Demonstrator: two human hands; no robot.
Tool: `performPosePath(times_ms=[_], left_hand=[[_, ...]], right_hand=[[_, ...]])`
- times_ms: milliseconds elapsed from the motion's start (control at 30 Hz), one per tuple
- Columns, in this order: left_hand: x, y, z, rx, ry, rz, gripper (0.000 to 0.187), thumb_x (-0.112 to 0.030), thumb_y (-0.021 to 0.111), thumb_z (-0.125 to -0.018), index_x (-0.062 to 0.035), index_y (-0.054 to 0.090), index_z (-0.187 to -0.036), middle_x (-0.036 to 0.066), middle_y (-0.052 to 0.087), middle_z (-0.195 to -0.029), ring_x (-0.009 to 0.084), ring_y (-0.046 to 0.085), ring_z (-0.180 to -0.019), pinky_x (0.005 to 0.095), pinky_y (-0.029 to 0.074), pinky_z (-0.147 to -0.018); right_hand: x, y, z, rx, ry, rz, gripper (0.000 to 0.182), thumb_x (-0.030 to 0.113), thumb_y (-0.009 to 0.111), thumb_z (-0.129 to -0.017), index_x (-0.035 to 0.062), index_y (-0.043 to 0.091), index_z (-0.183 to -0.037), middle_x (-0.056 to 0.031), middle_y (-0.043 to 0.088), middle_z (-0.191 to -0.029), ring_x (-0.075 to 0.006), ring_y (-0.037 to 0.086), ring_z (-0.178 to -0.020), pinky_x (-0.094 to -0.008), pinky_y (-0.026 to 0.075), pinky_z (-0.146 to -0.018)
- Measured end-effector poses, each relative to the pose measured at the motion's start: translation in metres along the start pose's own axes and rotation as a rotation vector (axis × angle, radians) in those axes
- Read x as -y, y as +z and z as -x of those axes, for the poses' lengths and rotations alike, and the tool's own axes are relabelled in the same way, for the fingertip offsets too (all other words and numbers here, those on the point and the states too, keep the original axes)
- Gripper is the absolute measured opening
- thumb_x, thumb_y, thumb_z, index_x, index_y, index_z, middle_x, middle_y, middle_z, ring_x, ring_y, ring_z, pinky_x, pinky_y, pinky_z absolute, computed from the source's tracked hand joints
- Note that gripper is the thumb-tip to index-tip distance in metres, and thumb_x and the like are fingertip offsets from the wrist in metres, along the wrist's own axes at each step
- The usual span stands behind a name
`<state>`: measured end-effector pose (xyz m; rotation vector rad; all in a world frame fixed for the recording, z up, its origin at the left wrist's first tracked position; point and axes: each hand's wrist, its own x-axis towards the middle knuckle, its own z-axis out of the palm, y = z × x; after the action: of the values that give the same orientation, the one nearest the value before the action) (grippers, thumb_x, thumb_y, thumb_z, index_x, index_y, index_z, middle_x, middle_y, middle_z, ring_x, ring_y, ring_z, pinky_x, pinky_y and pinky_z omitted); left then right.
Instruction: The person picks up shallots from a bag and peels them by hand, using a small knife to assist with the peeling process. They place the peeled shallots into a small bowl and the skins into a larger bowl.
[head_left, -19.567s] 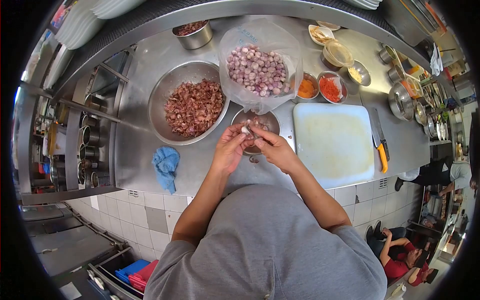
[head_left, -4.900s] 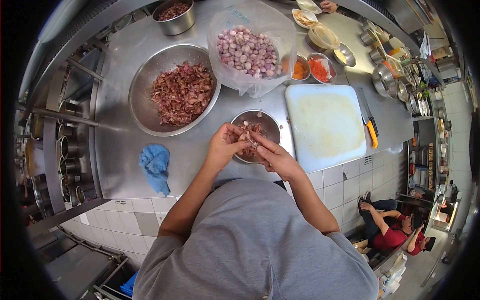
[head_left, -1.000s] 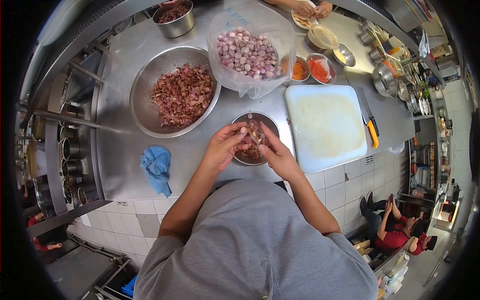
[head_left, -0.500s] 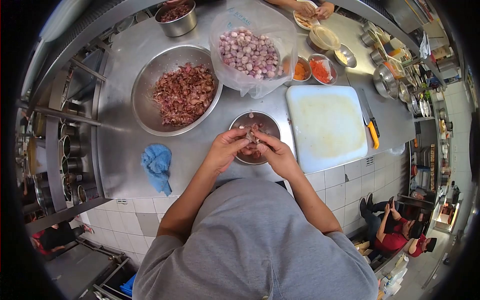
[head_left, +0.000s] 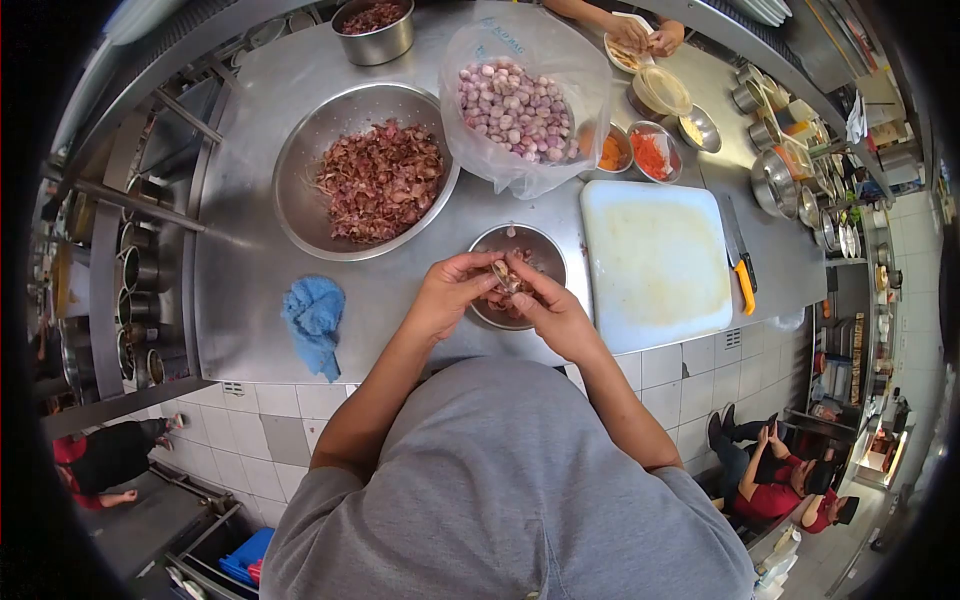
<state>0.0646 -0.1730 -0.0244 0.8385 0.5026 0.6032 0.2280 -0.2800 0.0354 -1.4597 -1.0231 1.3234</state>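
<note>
Above a small steel bowl point(head_left: 545, 250) containing reddish-brown peelings, my left hand point(head_left: 452, 293) and my right hand point(head_left: 555, 312) meet fingertip to fingertip. Both are closed in a pinch on a small shallot point(head_left: 504, 272) with loose skin on it; the fingers partly cover it. A pale shallot point(head_left: 511, 231) lies at the bowl's far rim. Beyond, a clear plastic bag point(head_left: 530, 183) holds many pinkish-purple shallots point(head_left: 515, 110). Left of it, a wide steel bowl point(head_left: 290, 205) carries a heap of reddish skins point(head_left: 380, 180).
A blue cloth point(head_left: 314, 325) lies at left. At right are a white cutting board point(head_left: 657, 262) and a yellow-handled knife point(head_left: 742, 265). Bowls of orange pieces point(head_left: 652, 155) stand behind. Another person's hands point(head_left: 645, 38) work over a dish at the far edge. People in red point(head_left: 775, 490) are at lower right.
The view has shifted slightly, so the table things sit a little differently. My hands stay together over the small bowl, with the fingers turned a little around the shallot.
</note>
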Motion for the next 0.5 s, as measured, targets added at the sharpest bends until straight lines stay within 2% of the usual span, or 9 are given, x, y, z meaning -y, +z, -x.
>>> performPosePath(times_ms=[100, 167, 267, 400, 467, 500], left_hand=[[-0.012, 0.005, 0.001, -0.022, 0.015, 0.010, 0.030, -0.004, 0.063, -0.092, 0.0007, 0.062, -0.121, 0.010, 0.067, -0.108, 0.0158, 0.066, -0.091, 0.0277, 0.056, -0.077], [-0.010, 0.003, 0.001, -0.020, 0.005, -0.024, 0.030, -0.004, 0.064, -0.091, 0.0009, 0.061, -0.121, 0.010, 0.067, -0.108, 0.0154, 0.066, -0.090, 0.0274, 0.056, -0.077], [-0.004, 0.000, 0.001, -0.007, -0.015, -0.063, 0.032, -0.003, 0.064, -0.091, 0.0013, 0.061, -0.122, 0.010, 0.067, -0.107, 0.0150, 0.065, -0.089, 0.0272, 0.056, -0.076], [0.002, -0.001, -0.001, 0.034, -0.028, -0.103, 0.033, -0.003, 0.062, -0.092, 0.0022, 0.060, -0.124, 0.010, 0.067, -0.106, 0.0162, 0.066, -0.088, 0.0272, 0.055, -0.074], [0.001, 0.004, -0.001, 0.006, -0.047, -0.019, 0.032, -0.004, 0.061, -0.092, 0.0025, 0.059, -0.124, 0.010, 0.067, -0.106, 0.0168, 0.066, -0.088, 0.0273, 0.055, -0.074], [-0.002, 0.007, -0.001, -0.023, -0.067, 0.061, 0.032, -0.005, 0.060, -0.093, 0.0028, 0.059, -0.125, 0.010, 0.067, -0.105, 0.0174, 0.066, -0.088, 0.0274, 0.055, -0.073]], right_hand=[[-0.007, -0.003, -0.001, 0.033, 0.042, -0.056, 0.048, 0.011, 0.059, -0.096, 0.0074, 0.046, -0.142, -0.0087, 0.056, -0.135, -0.0156, 0.049, -0.125, -0.0293, 0.035, -0.108], [-0.022, -0.004, -0.003, 0.015, -0.121, -0.006, 0.046, 0.010, 0.060, -0.096, 0.0068, 0.049, -0.140, -0.0088, 0.057, -0.134, -0.0155, 0.051, -0.122, -0.0290, 0.037, -0.106], [-0.017, -0.002, -0.003, -0.015, -0.164, 0.036, 0.043, 0.010, 0.060, -0.096, 0.0062, 0.052, -0.138, -0.0073, 0.059, -0.130, -0.0141, 0.055, -0.115, -0.0271, 0.043, -0.100], [-0.020, 0.000, -0.004, -0.071, -0.067, -0.068, 0.041, 0.009, 0.059, -0.096, 0.0056, 0.053, -0.136, -0.0067, 0.061, -0.128, -0.0135, 0.059, -0.108, -0.0250, 0.047, -0.094], [-0.016, 0.000, -0.002, -0.106, 0.048, -0.174, 0.038, 0.012, 0.059, -0.097, 0.0091, 0.056, -0.134, -0.0029, 0.065, -0.107, -0.0093, 0.060, -0.088, -0.0218, 0.051, -0.073], [-0.016, -0.001, -0.002, -0.101, 0.049, -0.166, 0.038, 0.012, 0.059, -0.097, 0.0091, 0.056, -0.134, -0.0029, 0.065, -0.107, -0.0093, 0.060, -0.088, -0.0218, 0.051, -0.073]])
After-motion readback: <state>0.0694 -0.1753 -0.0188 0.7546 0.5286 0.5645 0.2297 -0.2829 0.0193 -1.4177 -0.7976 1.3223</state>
